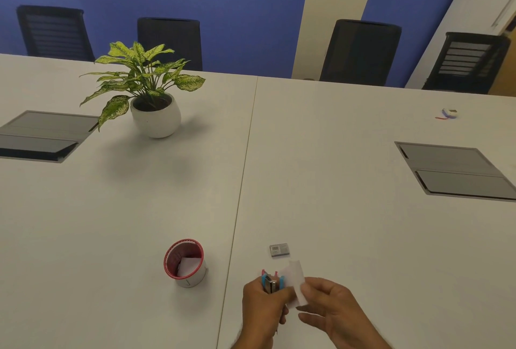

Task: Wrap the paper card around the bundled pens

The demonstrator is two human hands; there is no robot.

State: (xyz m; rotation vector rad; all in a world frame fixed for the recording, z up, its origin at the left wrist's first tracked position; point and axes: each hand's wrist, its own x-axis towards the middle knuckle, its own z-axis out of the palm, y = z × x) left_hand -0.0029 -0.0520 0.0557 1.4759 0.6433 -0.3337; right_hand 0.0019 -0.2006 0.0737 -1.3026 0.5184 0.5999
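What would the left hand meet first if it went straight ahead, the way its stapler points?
Probably the small box, lying just beyond the stapler held in the left hand. The paper strip pinched by the right hand sits beside that line; depth is unclear.

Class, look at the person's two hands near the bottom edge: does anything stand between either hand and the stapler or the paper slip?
Nothing visible does. The left hand already grips the blue stapler, and the right hand pinches the white paper slip right beside it. The small staple box lies apart on the table, farther away.
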